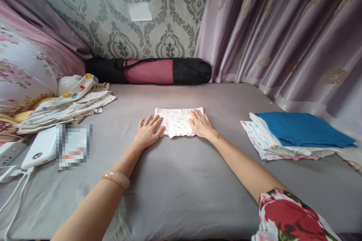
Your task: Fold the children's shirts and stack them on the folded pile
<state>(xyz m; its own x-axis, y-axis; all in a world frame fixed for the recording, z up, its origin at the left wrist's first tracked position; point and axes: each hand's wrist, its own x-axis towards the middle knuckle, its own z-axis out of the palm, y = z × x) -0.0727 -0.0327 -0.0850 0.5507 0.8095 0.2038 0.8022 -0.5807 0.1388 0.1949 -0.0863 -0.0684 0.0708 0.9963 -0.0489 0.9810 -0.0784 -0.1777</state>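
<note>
A small folded white garment (177, 122) with a pale pink print lies flat in the middle of the grey sheet (181, 180). Its lower edge is slightly wavy. My left hand (149, 131) rests at the garment's left side, fingers spread, with the fingertips touching its edge. Flat on its right end lies my right hand (201, 124), fingers stretched out and pressing on the cloth. Neither hand grips anything.
To the right sits a stack of folded clothes with a blue cloth (305, 128) on top. Loose patterned clothes (73, 101) lie at left, near a white power bank (41, 148) with cables and a power strip (11, 152). A black-and-pink long bag (148, 71) lies along the wall.
</note>
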